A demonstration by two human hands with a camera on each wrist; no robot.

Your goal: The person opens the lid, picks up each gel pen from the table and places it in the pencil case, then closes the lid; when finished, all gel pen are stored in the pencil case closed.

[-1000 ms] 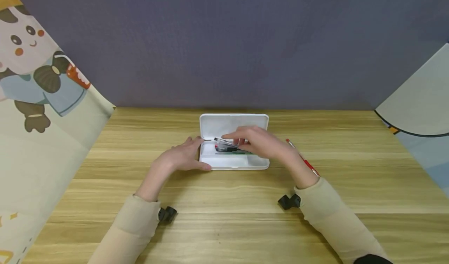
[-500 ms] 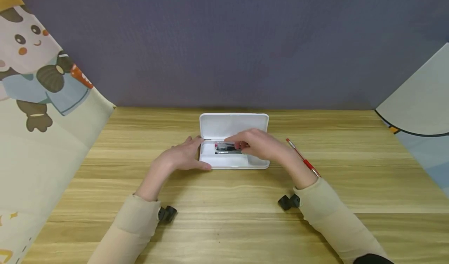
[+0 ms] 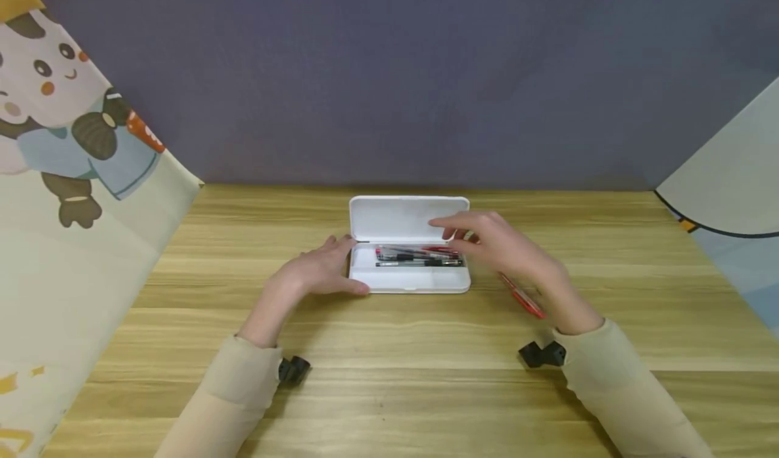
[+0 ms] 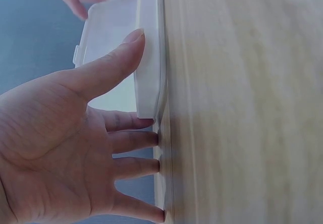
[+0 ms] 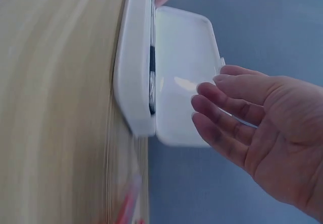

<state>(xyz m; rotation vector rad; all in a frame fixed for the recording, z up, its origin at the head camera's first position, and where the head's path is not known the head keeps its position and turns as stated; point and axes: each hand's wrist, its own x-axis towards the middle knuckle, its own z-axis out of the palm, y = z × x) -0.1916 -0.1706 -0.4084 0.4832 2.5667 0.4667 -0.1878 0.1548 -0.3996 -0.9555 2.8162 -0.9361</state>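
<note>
Main risk, I'd say: my R hand [image 3: 502, 245] catching the raised lid [image 3: 395, 218]. It hangs over the case's R end w/ fingers loosely bent, a bit apart, nothing in them; can't tell if a fingertip touches the lid. A knock there could tip the lid fwd onto the pens [image 3: 420, 263], or shove the whole white case [image 3: 408, 281] sideways, b/c only my L hand [image 3: 319, 272] steadies it. That hand is spread wide, thumb along the front L corner, fingers straight at the L end and down to the tabletop; it presses but doesn't clutch, so the case could prob. slip. Pens lie in the back compartment, some crossing; a stacked one might roll or stick up and foul the lid. The red pen [image 3: 522, 295] is on the table just R of the case, near my R wrist; it looks round, so a sleeve brush might send it rolling. Surface: wood-grain table [image 3: 365, 377], pale yellow-brown w/ darker streaks, case set toward its far side. Beyond it, a plain dark blue-grey wall [image 3: 395, 72]; at L a cream panel w/ a cartoon figure [image 3: 97, 133] in blue, at R a pale panel [image 3: 730, 153] w/ a black curved line. Beige sleeves, a small black cam [image 3: 294, 371] at each wrist.
</note>
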